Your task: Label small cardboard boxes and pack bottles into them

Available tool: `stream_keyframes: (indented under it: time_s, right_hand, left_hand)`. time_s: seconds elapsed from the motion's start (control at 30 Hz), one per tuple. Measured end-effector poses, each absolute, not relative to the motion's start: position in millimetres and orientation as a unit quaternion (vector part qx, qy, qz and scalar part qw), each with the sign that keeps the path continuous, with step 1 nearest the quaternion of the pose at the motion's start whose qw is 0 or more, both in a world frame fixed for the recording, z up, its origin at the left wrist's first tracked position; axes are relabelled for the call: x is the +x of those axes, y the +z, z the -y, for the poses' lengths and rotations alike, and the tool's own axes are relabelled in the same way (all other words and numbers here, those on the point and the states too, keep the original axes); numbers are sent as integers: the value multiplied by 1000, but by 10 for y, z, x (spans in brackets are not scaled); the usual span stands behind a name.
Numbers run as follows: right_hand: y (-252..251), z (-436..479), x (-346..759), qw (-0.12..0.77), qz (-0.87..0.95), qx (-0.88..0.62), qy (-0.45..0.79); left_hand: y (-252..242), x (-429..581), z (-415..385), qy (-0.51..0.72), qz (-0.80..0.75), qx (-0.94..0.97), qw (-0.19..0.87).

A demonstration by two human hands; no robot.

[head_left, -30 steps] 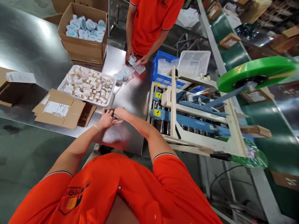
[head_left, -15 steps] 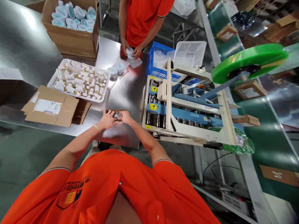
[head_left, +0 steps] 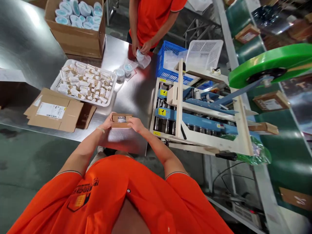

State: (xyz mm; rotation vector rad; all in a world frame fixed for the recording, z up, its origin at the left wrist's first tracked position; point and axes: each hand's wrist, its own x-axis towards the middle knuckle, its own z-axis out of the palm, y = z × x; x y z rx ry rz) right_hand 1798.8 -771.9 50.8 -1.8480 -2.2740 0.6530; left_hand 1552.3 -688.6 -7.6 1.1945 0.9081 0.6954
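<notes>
A broad metal table [head_left: 133,97] fills the middle of the view, with a roller machine [head_left: 200,117] standing against its right end. On the table's far side sits a large carton [head_left: 78,42] of pale tubs; nearer, a white tray [head_left: 114,86] is heaped with small labelled bottles, and flattened cardboard [head_left: 70,115] lies just beside it, toward the near edge. Smaller than all of these is the brown box [head_left: 119,124], open at the top, held over the near part of the table between the person's two hands. For this step, it would seem best to keep the box level and press its ends evenly, so the thin walls stay square and the opening does not pinch; thumbs and fingers should keep clear of the top edge. The left hand [head_left: 108,123] is closed on the box's left end and the right hand [head_left: 136,124] on its right, spread only as wide as the box is long. Inside it shows one small, pale, shiny item [head_left: 121,119], probably wrapped or glossy, though too small here to make out.
</notes>
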Motion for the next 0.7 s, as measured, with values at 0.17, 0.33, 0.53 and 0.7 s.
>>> stream_keyframes:
  time_s: [0.17, 0.33, 0.53, 0.7]
  right_hand:
    - [502, 7674, 17970, 105, 738, -659, 103]
    - [221, 7858, 18022, 130, 746, -635, 154]
    - [-327, 8083, 18294, 290, 535, -782, 134]
    - [-595, 8266, 18391, 198, 469, -852, 120]
  left_hand:
    - [192, 15306, 6726, 243, -416, 608, 631]
    - [400, 15384, 7132, 125, -450, 812, 351]
    - [283, 15790, 7179, 36, -485, 852, 196]
    - [179, 16833, 6215, 187, -426, 826, 317]
